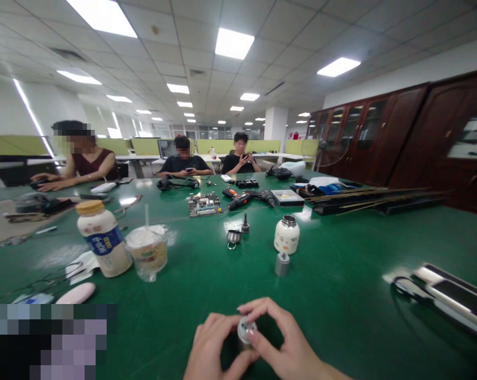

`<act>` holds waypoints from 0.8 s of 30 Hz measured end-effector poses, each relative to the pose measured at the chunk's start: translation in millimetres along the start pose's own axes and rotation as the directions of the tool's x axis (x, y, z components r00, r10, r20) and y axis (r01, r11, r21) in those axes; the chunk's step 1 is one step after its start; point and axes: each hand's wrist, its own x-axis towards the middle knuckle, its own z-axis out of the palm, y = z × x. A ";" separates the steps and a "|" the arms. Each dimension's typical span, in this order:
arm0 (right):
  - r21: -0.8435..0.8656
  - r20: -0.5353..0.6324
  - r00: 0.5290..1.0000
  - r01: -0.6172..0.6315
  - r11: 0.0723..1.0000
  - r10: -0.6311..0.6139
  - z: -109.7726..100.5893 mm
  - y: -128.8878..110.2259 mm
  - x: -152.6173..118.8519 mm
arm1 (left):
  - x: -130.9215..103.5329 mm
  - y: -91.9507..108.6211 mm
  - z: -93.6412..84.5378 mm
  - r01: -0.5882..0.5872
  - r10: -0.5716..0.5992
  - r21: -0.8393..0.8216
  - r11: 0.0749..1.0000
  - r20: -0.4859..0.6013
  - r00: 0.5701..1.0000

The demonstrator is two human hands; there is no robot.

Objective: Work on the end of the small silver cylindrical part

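Low in the head view, my left hand curls around a small silver metal cylinder. My right hand pinches its top, with thumb and index finger on the rim. Small dark marks show on the top face; the lower part is mostly hidden by the fingers. Farther forward and to the right stands a similar grey metal cylinder. Just behind it is a white bottle with a printed pattern and an uncapped metal neck. A metal cup-shaped piece with a ring lies beside a small dark upright part.
At left stand a yellow-capped bottle and a plastic cup with a straw. Power drills and a circuit board lie farther back. Long thin rods and a white-and-black device are at right. Several people sit beyond.
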 end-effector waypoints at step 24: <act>-0.141 -0.067 0.981 -0.191 0.971 0.184 -20.9 29.3 21.5 | 2.2 0.4 0.8 0.047 -0.047 0.034 0.998 0.012 0.999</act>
